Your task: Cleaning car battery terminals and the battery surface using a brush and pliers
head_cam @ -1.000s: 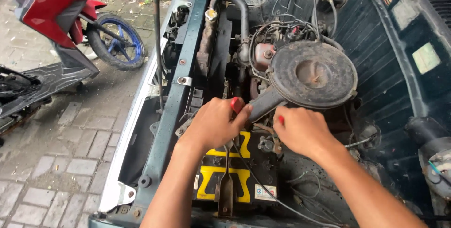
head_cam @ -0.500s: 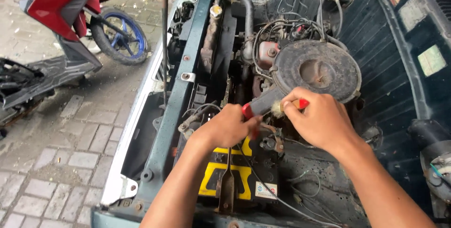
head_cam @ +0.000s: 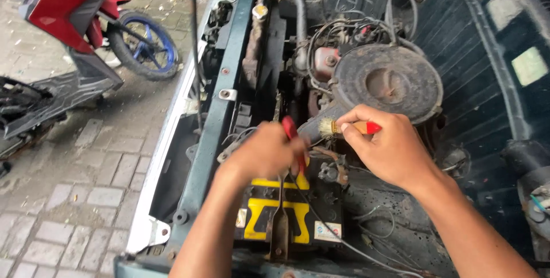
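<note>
I am leaning over the open engine bay of a car. My right hand (head_cam: 395, 149) is gripping a small paintbrush with a wooden shaft, red end and pale bristles (head_cam: 344, 127), its bristles pointing left toward the battery's corroded terminal clamp (head_cam: 329, 163). My left hand (head_cam: 266, 152) is clenching a red-handled tool (head_cam: 292, 140) just beside that clamp, above the black car battery with yellow top panels (head_cam: 286, 209). A dark metal hold-down strap (head_cam: 279, 220) is running across the battery's middle. The round, rusty black air-cleaner housing (head_cam: 389, 83) is sitting just behind my right hand. A red scooter with a blue-rimmed wheel (head_cam: 86, 20) is standing on the grey brick paving (head_cam: 63, 198) to the left, well apart from the car.
</note>
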